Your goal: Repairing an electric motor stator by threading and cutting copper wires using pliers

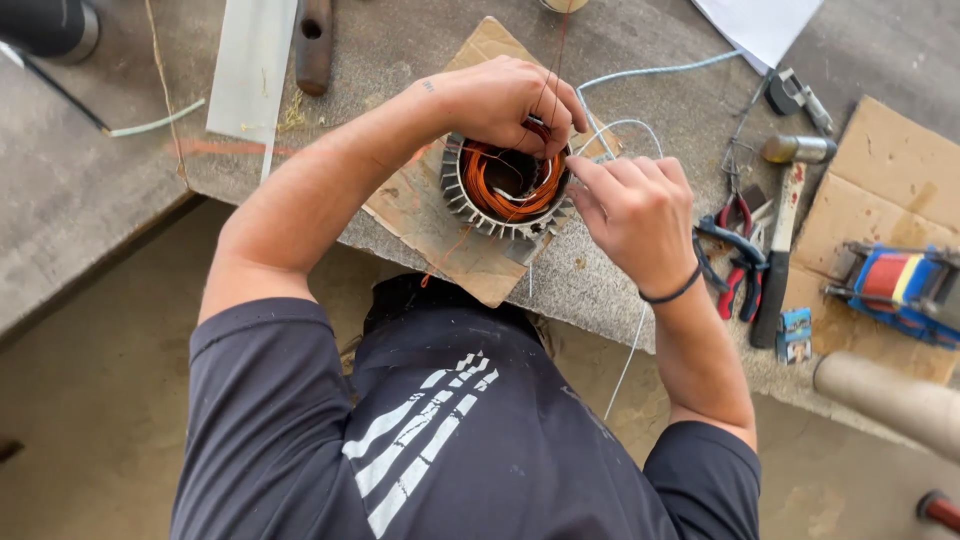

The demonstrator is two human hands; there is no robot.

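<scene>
A round finned metal motor stator (500, 215) with orange copper windings (482, 180) inside stands on a piece of cardboard (440, 235) on the grey bench. My left hand (500, 100) rests over its far rim, fingers curled down onto the windings and a thin reddish thread. My right hand (635, 210) sits at the stator's right edge, fingertips pinched on a thin white cord (625, 125) that loops behind the stator and also hangs off the bench edge.
Red-handled and blue-handled pliers (738, 262), a hammer (785, 235) and a small box lie right of my right hand. A blue and red device (900, 285) sits on cardboard at far right. A wooden handle (313, 45) and white strip (250, 65) lie at the back.
</scene>
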